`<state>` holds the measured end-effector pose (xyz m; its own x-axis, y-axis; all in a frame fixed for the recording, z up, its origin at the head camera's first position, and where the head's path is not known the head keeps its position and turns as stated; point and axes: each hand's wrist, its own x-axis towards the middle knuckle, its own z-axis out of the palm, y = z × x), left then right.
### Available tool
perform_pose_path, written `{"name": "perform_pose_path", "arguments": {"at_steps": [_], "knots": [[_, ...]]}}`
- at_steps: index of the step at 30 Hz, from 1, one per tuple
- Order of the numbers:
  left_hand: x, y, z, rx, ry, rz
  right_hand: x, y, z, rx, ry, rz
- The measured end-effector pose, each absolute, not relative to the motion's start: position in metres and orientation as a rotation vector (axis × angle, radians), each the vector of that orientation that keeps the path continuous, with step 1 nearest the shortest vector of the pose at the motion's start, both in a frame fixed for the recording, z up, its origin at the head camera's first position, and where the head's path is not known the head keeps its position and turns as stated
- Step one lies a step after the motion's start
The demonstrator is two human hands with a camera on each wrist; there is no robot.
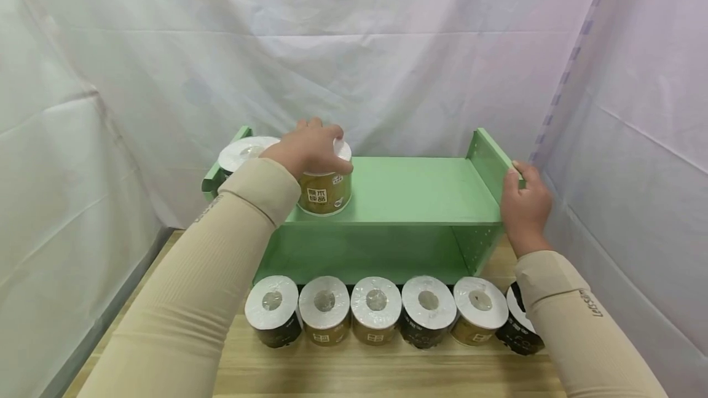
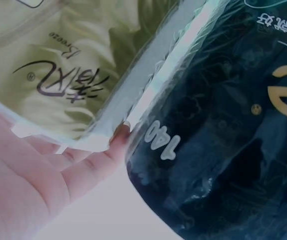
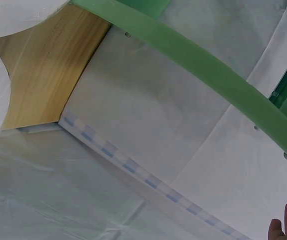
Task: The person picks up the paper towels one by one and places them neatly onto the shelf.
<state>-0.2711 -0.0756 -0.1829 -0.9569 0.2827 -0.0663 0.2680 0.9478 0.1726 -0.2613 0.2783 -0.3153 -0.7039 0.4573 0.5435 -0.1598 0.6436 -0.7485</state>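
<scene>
On the top board of the green shelf (image 1: 415,192) stands a gold-wrapped toilet paper roll (image 1: 325,196). My left hand (image 1: 310,147) holds that roll from above, its thumb over the front of the top rim. In the left wrist view a fingertip (image 2: 119,134) sits at the narrow gap between the gold roll (image 2: 83,45) and a black-wrapped toilet paper roll (image 2: 213,145). That black roll (image 1: 240,153) is at the shelf's left end, partly hidden by the left arm. My right hand (image 1: 527,207) grips the upper edge of the shelf's right side panel (image 1: 489,161).
A row of several toilet paper rolls (image 1: 376,306), some black and some gold, stands upright on the wooden table (image 1: 387,370) before the shelf's lower opening (image 1: 365,250). The right forearm partly covers the rightmost roll (image 1: 517,330). White sheeting (image 1: 354,60) surrounds the table.
</scene>
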Motion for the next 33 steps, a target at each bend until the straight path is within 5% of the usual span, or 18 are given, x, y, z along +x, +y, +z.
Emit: {"name": "perform_pose_path", "arguments": {"at_steps": [33], "knots": [[-0.2743,-0.0822,-0.1798,0.402,2.925,0.247,-0.2602,0.2735,-0.3166,-0.214,-2.116,1.064]]}}
